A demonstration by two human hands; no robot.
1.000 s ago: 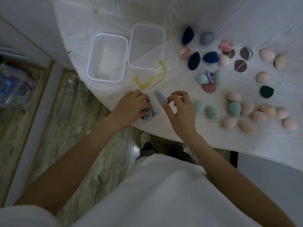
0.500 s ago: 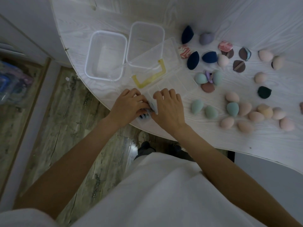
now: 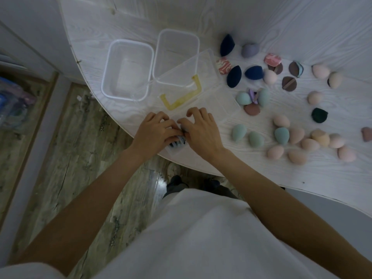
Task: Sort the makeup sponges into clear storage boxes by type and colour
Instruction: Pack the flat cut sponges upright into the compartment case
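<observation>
— Risk is concentrated at the near edge of the surface (image 3: 261, 21): the compartmented clear box (image 3: 213, 97) with the yellow handle (image 3: 182, 97) overhangs the rim where both hands are pressed. A push from either hand could tip it to the floor (image 3: 80, 137), it is judged.

— How are the hands set?

— The left hand (image 3: 155, 133) is curled, fingers closed on dark blue-and-pale sponges (image 3: 177, 142) in the nearest compartment. The right hand (image 3: 201, 131) is laid beside it, fingers bent down over the same spot; whether anything is pinched cannot be told.

— What else could slip?

— Sponges being crammed could spring back out, being soft.

— And the count?

— Two open clear tubs (image 3: 128, 69) are counted, both seemingly without sponges, plus the one divided box. Loose on the surface: three navy sponges (image 3: 233, 76), one lilac sponge (image 3: 249, 49), roughly five green-blue ones (image 3: 238, 132), about a dozen pink or peach ones (image 3: 296, 135), two marbled red pads (image 3: 271, 59), several brown puffs (image 3: 288, 83), one dark green puff (image 3: 319, 115). Sorting is judged barely begun.
</observation>
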